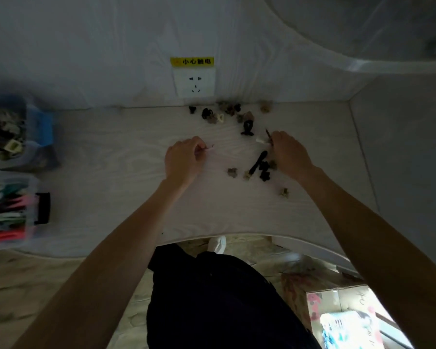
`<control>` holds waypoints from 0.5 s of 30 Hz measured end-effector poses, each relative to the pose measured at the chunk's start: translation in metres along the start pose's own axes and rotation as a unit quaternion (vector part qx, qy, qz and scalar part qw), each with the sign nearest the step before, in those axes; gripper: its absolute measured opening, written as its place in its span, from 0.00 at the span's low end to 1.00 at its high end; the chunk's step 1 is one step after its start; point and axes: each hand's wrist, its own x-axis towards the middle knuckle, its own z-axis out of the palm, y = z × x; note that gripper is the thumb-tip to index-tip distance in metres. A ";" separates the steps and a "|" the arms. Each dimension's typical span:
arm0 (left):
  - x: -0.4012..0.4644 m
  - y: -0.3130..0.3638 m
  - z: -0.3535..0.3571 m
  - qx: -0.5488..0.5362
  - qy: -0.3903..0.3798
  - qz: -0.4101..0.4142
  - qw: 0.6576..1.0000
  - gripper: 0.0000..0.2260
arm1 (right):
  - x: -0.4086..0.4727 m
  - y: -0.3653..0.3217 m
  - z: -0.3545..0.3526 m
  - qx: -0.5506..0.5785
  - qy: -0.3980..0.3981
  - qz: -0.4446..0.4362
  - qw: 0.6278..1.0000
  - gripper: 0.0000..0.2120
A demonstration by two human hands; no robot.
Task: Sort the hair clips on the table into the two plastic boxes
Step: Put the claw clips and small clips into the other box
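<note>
Boxes sit at the far left edge of the frame, and that is the relation your coming move turns on: both hands work at mid-frame, so whatever you hold must travel left across the bare tabletop (111, 152). Your left hand (184, 157) is the nearer one to them. Its fingers are curled, pinching a thin pale pink clip (210, 148) that pokes out to the right of the fingertips, its long axis running roughly left to right.

The upper box (39, 127), with the blue latch, holds a dark and pale jumble. The lower box (39, 205), with the black latch, holds long bright clips in pink, green and white. Judging by shape and colour, the pink clip probably belongs in the lower box, down and to the left of your hand.

Your right hand (288, 149) is curled too, gripping a thin dark clip (268, 135) that sticks out toward the upper left. A small white clip (260, 141) lies just beside those fingers; whether it is also held I cannot tell.

Loose clips remain on the tabletop: a cluster (227, 113) along the wall at upper centre, and a smaller group (258, 167) just left of your right wrist, including a long black clip (257, 163) lying on a diagonal.
</note>
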 end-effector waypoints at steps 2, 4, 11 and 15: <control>-0.001 -0.001 0.000 -0.021 0.016 -0.022 0.999 0.05 | 0.012 0.000 -0.012 0.001 0.068 -0.003 0.998 0.09; -0.002 0.000 0.000 -0.041 0.023 -0.047 0.998 0.05 | 0.034 0.001 -0.022 0.019 0.104 -0.008 0.994 0.12; -0.009 0.013 -0.007 -0.025 0.024 0.003 0.999 0.06 | 0.084 0.003 -0.012 0.035 0.030 -0.023 0.999 0.14; -0.009 0.061 0.008 -0.027 -0.039 0.083 0.995 0.06 | 0.071 -0.002 -0.010 0.025 0.041 -0.014 0.999 0.13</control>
